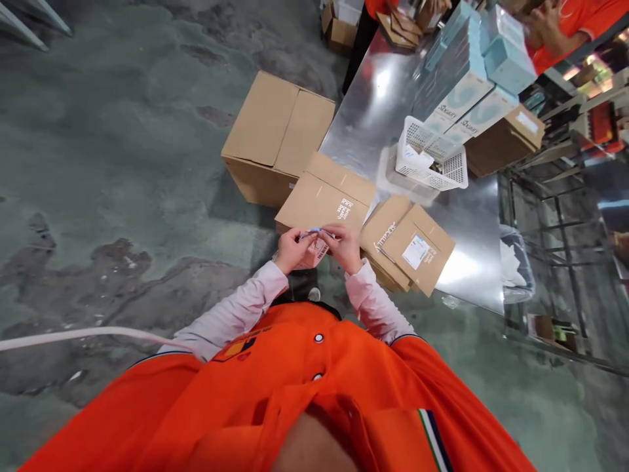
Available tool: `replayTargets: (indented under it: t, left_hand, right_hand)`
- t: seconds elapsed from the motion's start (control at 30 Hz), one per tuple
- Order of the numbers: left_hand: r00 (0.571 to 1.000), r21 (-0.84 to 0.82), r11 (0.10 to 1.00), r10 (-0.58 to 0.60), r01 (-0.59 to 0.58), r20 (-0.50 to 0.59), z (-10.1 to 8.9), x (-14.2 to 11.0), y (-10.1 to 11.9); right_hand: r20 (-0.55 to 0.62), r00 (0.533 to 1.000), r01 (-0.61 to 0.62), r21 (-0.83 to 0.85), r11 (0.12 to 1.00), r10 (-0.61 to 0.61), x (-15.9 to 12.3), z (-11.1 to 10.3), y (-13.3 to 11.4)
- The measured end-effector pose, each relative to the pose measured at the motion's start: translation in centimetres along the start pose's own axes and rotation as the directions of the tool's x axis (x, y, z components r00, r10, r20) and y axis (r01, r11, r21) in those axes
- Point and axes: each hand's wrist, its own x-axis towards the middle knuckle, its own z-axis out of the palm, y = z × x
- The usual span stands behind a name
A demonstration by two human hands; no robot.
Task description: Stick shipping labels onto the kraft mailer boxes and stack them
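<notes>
In the head view my left hand (291, 250) and my right hand (346, 246) meet in front of my body. Their fingers are pinched on the upper edge of a thin printed label (313, 254) with a barcode, which hangs down between them. A small blue strip shows at the fingertips; I cannot tell whether it belongs to the label. Just beyond my hands lies a flat brown cardboard mailer (327, 187) with white lettering, at the table's edge. Right of my right hand, more flat cardboard mailers (422, 246) are piled, the top one bearing a white label.
A large closed carton (278, 124) stands left of the metal table (472, 229). On the table are a white plastic basket (430, 172) with small items and stacked light-blue boxes (462, 98). Co-workers in orange occupy the far side. A lined bin (515, 265) stands by the table's right end.
</notes>
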Motion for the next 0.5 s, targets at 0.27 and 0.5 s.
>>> replayTargets:
  t: [0.27, 0.5]
  left_hand:
    - [0.835, -0.138, 0.898, -0.32, 0.418, 0.448, -1.7, 2.4, -1.6]
    - [0.698, -0.063, 0.797, -0.484, 0.601, 0.528, -5.0, -1.9, -6.1]
  right_hand:
    - [-0.043, 0.997, -0.067, -0.1, 0.993, 0.063, 7.3, -0.8, 3.4]
    - [-0.301, 0.932, -0.317, -0.416, 0.852, 0.2, 12.8, 0.0, 6.8]
